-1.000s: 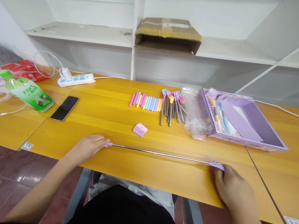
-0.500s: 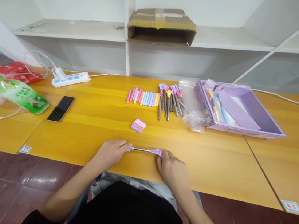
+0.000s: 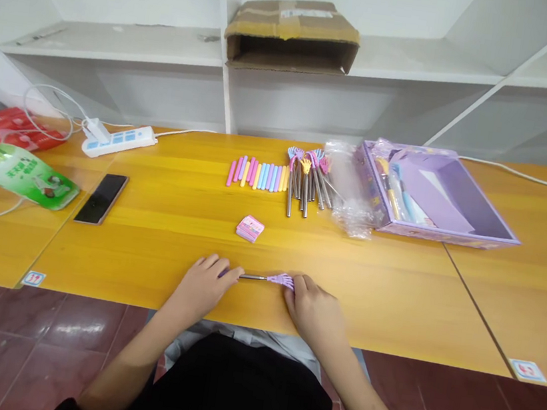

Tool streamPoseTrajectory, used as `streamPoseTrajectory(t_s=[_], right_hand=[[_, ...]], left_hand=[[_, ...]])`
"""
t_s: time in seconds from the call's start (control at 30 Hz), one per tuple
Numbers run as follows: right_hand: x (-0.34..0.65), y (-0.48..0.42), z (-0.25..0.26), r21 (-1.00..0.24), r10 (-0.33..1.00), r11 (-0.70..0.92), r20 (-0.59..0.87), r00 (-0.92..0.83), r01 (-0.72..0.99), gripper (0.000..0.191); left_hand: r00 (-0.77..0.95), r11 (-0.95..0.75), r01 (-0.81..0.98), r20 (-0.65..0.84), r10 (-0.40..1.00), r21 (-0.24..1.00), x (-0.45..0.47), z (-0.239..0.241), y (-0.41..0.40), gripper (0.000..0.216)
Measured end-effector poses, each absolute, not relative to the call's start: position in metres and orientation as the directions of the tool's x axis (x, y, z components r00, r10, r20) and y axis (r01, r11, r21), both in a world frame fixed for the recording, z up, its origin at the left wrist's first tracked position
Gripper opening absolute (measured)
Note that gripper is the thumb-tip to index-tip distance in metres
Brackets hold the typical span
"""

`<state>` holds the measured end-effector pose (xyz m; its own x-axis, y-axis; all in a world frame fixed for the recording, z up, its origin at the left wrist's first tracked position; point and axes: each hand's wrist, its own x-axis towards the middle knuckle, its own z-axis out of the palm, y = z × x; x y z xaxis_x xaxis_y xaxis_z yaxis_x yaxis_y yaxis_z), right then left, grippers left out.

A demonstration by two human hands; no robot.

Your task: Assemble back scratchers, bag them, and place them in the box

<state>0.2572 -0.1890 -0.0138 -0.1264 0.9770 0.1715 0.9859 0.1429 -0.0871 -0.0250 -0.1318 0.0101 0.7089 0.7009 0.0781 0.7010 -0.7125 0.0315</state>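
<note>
Between my hands, near the table's front edge, a back scratcher (image 3: 254,277) lies crosswise, with a metal rod and a purple claw head pointing right. My left hand (image 3: 206,283) is closed around its handle end, and the fingers hide most of the purple handle. At the other end, my right hand (image 3: 314,306) pinches the tips of the claw. Beyond my hands sits a small stack of pink cards (image 3: 250,228). Farther back, a row of coloured handle tubes (image 3: 262,176) lies beside a pile of metal rods with coloured claw heads (image 3: 308,179).
A purple box (image 3: 451,237) holding packaged items stands at the right, with clear plastic wrap (image 3: 354,202) against it. To the left are a phone (image 3: 101,198), a green bottle (image 3: 30,176) and a power strip (image 3: 123,139). A cardboard box (image 3: 293,36) rests on the shelf behind.
My left hand has shifted on the handle end, its fingers now covering more of the purple handle. My right hand still holds the claw. The camera view has shifted slightly.
</note>
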Motion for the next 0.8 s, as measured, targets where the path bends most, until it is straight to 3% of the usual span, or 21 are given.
streamPoseTrajectory(t_s=[0.07, 0.27, 0.6, 0.8], right_hand=[[0.259, -0.189, -0.013, -0.086, 0.979, 0.144, 0.158, -0.129, 0.986, 0.018], [0.262, -0.188, -0.009, -0.084, 0.987, 0.133, 0.105, -0.124, 0.988, 0.019], [0.366, -0.196, -0.011, 0.088, 0.982, -0.011, 0.189, -0.006, 0.996, 0.028], [0.480, -0.219, -0.020, 0.038, 0.939, -0.339, 0.071, 0.336, 0.940, 0.018]], left_hand=[[0.735, -0.737, 0.674, 0.052, 0.676, 0.052, -0.024, 0.014, -0.132, 0.033], [0.766, -0.764, 0.643, -0.082, 0.638, 0.055, -0.024, 0.022, -0.130, 0.075], [0.788, -0.787, 0.615, -0.002, 0.615, 0.050, -0.083, 0.033, -0.101, 0.074], [0.783, -0.786, 0.609, 0.078, 0.617, 0.103, -0.136, 0.040, -0.086, 0.067]])
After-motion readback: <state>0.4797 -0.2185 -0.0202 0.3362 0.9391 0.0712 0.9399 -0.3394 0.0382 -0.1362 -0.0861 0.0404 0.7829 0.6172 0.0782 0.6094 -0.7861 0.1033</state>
